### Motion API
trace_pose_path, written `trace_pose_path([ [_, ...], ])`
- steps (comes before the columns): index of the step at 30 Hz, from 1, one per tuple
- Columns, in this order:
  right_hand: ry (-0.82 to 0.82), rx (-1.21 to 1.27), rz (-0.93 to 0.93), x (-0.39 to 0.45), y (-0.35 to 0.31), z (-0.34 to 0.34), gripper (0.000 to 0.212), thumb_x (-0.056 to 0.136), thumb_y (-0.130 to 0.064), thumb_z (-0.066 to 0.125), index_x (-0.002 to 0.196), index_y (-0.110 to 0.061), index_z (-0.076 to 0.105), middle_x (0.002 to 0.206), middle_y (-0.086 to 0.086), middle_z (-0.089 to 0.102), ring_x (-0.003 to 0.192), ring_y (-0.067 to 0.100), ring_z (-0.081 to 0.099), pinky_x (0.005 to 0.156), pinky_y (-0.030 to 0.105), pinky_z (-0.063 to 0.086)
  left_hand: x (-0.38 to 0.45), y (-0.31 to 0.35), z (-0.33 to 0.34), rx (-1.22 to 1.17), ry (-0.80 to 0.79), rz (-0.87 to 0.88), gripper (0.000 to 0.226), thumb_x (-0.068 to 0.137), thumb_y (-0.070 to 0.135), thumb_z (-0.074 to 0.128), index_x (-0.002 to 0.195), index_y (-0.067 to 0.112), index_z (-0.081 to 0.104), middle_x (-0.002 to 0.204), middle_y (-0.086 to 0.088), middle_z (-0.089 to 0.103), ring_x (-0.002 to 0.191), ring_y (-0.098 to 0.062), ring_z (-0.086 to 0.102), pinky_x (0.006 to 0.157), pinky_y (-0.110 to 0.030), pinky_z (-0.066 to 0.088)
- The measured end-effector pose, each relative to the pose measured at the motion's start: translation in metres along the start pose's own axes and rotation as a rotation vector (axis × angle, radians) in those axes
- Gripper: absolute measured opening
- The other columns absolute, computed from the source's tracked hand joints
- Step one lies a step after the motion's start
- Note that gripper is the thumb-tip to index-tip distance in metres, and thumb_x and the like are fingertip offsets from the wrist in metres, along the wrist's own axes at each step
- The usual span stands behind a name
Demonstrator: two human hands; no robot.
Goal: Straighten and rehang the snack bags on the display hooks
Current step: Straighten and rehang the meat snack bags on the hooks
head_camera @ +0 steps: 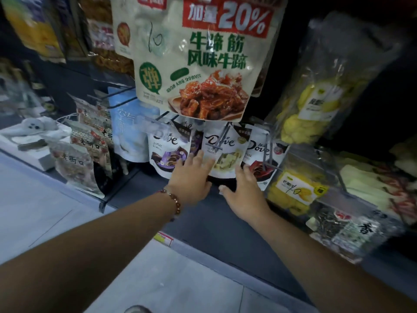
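Note:
Three white Dove chocolate bags hang side by side on low hooks: a purple one [167,152], a yellow one [225,152] and a red one [261,159]. My left hand [194,179], with a bead bracelet on the wrist, lies flat with fingers spread against the lower edges of the purple and yellow bags. My right hand [243,195] reaches under the yellow and red bags, fingers apart, fingertips touching the red bag's bottom. Neither hand grips a bag. A metal hook [220,141] juts out in front of the yellow bag.
A large beige beef-tendon snack bag [191,59] hangs close above. Clear bags of yellow dried fruit [316,105] hang at right, a pale blue bag [126,127] and patterned bags [76,163] at left. The grey floor [33,211] lies below.

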State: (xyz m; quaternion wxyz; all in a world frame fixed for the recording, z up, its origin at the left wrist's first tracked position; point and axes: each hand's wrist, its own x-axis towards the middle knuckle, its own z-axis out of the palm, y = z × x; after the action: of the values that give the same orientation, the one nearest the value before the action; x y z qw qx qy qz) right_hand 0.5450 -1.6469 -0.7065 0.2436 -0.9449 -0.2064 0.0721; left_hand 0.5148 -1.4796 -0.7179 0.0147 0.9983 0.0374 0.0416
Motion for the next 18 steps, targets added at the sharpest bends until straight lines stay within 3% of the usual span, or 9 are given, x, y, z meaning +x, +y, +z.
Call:
trace_pose_path([
  [3,-0.073,-0.219,-0.115,-0.031,-0.012,-0.008,0.075,0.098,-0.053,0.042,0.156,-0.023,0.006,0.164,0.006,-0.003,0.150,0.029,-0.003,0.121,0.044,0.008,-0.043,-0.007,-0.008,0.149,-0.033,-0.012,0.073,0.097,0.054,0.038,0.156,0.026,0.005,0.163,-0.012,-0.003,0.149,-0.034,0.003,0.118,-0.054,0.011],
  [9,-0.139,-0.246,-0.311,-0.056,-0.056,-0.005,0.074,0.099,-0.055,0.035,0.157,-0.024,0.001,0.164,0.005,-0.008,0.150,0.028,-0.009,0.121,0.045,0.001,-0.125,-0.035,-0.020,0.151,-0.139,-0.217,0.076,0.095,0.053,0.043,0.156,0.029,0.005,0.163,-0.012,-0.003,0.149,-0.034,0.005,0.119,-0.050,0.014],
  [18,-0.117,-0.273,-0.346,-0.024,-0.100,0.032,0.076,0.098,-0.056,0.039,0.156,-0.028,-0.001,0.164,0.000,-0.010,0.150,0.028,-0.007,0.120,0.044,0.001,-0.074,-0.090,-0.001,0.226,-0.009,-0.138,0.080,0.095,0.054,0.044,0.156,0.026,-0.002,0.163,-0.013,-0.004,0.149,-0.035,0.008,0.118,-0.051,0.018],
])
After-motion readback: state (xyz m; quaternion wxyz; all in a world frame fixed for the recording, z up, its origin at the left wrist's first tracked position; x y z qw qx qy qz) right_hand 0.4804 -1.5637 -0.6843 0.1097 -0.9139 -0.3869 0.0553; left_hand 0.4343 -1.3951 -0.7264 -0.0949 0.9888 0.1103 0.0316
